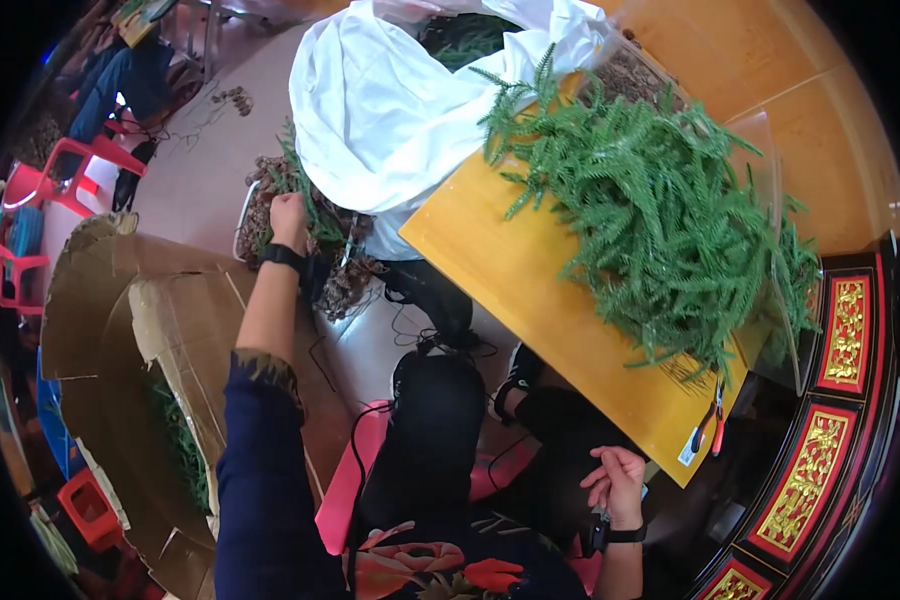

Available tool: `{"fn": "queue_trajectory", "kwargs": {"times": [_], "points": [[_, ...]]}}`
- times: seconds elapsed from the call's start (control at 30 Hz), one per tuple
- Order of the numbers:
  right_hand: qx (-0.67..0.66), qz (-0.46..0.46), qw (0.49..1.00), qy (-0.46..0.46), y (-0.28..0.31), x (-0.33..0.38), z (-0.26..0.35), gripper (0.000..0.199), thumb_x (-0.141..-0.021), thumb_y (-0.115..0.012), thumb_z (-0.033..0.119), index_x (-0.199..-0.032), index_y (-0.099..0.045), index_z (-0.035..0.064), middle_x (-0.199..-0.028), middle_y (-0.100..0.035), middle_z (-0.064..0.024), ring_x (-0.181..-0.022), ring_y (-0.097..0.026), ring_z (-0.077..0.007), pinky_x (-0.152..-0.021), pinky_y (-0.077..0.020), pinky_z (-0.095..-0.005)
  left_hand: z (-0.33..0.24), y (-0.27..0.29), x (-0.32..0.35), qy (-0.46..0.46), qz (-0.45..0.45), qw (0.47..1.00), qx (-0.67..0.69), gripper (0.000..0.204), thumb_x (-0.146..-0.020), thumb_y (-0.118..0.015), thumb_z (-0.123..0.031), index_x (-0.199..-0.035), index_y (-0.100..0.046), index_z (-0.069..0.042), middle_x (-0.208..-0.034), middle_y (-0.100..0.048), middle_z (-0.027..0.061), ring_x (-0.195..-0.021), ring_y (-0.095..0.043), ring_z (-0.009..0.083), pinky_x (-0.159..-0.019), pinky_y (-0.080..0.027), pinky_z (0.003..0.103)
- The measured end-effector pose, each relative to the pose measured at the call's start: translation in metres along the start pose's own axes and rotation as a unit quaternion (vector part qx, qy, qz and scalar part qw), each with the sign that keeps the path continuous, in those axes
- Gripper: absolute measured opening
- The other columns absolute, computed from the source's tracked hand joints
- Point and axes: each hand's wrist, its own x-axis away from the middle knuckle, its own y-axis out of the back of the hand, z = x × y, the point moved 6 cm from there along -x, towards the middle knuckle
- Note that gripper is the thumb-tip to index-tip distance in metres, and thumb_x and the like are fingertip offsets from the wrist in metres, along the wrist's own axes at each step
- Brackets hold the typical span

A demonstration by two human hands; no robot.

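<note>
Because the green sprig point(316, 216) beside the left hand point(288, 218) looks thin and feathery, I judge it light and springy, more likely to bend than snap. I would take hold of it low on its stem, since the needles higher up look as if they could catch or flatten under a hard squeeze. The brown cones point(257, 212) seem a different matter: dry, rough and probably brittle, so I would hold them by a stalk and not crush them, and I expect little slipping.

From my view, the left fingers are curled into a fist above the cones, and I cannot tell whether anything is pinched inside. The right hand point(618, 485) lies over the lap near the table corner, its fingers loosely bent and slightly apart, with nothing that I can make out between them.

The sprig is slim and deep green, lying among the cones on the far left, just beside the white bag point(360, 130). The cones form a dull, knobbly clump. On the yellow table point(480, 235) I see a heap of branches point(660, 220), bright green, bristly and tangled, with pliers point(708, 420) near its lower edge.
</note>
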Motion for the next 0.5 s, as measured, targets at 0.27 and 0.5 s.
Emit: {"fn": "queue_trajectory", "kwargs": {"times": [0.27,0.5], "points": [[0.028,-0.069,0.997,-0.036,0.005,-0.003,0.005,0.024,-0.091,-0.045,0.018,-0.089,-0.056,-0.0032,-0.057,-0.060,-0.0170,-0.031,-0.049,-0.0143,-0.026,-0.0276,-0.0175,0.009,-0.063,-0.006,0.109,-0.097,0.978,-0.149,0.035,-0.072,-0.062,-0.027,-0.093,-0.058,0.001,-0.093,-0.061,0.0183,-0.081,-0.058,0.0320,-0.075,-0.046,0.035],[0.031,-0.078,0.995,-0.049,0.004,-0.005,0.009,0.024,-0.091,-0.045,0.017,-0.089,-0.057,-0.0039,-0.059,-0.061,-0.0169,-0.033,-0.052,-0.0143,-0.027,-0.0300,-0.0162,-0.008,-0.063,0.022,-0.073,-0.081,0.988,-0.110,0.025,-0.075,-0.059,-0.024,-0.086,-0.054,-0.001,-0.085,-0.060,0.0148,-0.075,-0.056,0.0312,-0.070,-0.044,0.037]]}}
